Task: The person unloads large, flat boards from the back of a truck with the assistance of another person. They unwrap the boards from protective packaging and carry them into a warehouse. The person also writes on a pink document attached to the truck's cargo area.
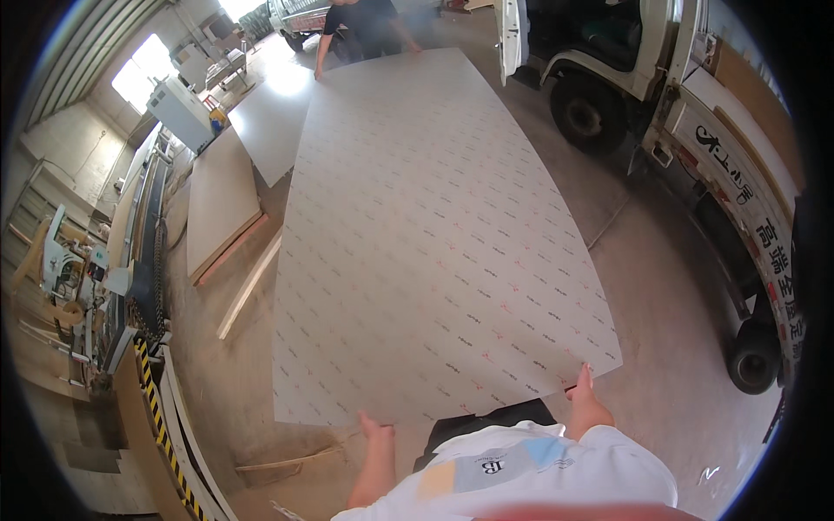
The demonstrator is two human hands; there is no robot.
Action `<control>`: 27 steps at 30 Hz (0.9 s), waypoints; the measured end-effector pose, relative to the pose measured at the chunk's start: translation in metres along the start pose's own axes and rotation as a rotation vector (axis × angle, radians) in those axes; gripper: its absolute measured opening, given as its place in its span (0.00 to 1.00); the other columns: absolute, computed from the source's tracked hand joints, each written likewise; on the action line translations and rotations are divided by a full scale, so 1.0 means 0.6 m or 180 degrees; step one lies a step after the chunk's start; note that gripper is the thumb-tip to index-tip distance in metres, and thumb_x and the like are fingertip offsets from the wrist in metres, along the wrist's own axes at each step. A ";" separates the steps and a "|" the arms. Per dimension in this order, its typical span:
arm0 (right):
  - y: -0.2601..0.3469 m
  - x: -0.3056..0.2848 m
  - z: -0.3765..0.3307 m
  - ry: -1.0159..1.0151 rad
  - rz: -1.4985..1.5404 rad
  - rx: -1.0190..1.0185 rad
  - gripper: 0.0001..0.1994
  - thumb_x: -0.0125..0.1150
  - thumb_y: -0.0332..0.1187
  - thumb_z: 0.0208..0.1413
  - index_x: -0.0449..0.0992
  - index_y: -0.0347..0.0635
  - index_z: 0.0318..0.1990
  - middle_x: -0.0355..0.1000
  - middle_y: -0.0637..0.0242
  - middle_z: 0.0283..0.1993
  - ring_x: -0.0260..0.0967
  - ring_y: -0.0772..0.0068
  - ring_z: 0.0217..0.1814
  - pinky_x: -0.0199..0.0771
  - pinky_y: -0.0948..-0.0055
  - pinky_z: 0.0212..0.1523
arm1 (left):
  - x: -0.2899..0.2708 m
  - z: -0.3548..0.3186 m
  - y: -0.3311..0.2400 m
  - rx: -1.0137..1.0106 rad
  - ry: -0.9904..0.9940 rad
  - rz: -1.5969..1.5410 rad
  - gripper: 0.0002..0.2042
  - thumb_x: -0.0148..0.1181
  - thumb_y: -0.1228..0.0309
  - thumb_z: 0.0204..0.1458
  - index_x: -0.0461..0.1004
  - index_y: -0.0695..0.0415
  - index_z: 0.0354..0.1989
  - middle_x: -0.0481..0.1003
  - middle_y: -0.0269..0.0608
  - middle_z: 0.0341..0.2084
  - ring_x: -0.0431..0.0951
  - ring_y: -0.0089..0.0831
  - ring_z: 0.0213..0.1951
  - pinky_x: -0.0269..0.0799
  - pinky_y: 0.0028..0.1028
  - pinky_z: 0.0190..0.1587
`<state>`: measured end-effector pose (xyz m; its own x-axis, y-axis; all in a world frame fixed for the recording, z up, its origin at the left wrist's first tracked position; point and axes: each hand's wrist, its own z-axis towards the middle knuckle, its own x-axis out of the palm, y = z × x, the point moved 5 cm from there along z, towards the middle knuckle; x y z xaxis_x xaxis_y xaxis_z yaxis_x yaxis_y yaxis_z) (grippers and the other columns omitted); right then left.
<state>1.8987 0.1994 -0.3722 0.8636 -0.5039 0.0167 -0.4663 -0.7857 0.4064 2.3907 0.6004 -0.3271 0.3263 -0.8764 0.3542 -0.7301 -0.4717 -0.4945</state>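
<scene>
A large pale grey sheet (426, 234) with a fine printed film pattern lies flat in the air over the workshop floor, carried lengthways. My left hand (375, 431) grips its near edge on the left, thumb on top. My right hand (582, 388) grips the near edge close to the right corner. At the far end another person (365, 26) in dark clothes holds the opposite edge with both hands.
A white truck (695, 130) stands along the right side, its wheels close to the sheet. Stacks of boards (221, 200) lie on the floor at the left. A long machine (130, 260) with yellow-black striped edging (161, 417) runs along the left wall.
</scene>
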 end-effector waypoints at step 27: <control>-0.076 0.483 0.028 0.0054 -0.0157 -0.0091 0.34 0.57 0.62 0.60 0.65 0.53 0.67 0.69 0.64 0.63 0.71 0.54 0.61 0.78 0.52 0.53 | 0.174 0.321 -0.161 0.0028 -0.0642 0.0001 0.33 0.41 0.43 0.66 0.62 0.55 0.69 0.64 0.41 0.68 0.63 0.47 0.67 0.56 0.52 0.70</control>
<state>2.1669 0.0829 -0.4013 0.8886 -0.4585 0.0114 -0.4177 -0.7988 0.4330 2.6110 0.5359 -0.3949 0.4405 -0.8778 0.1884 -0.7251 -0.4716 -0.5018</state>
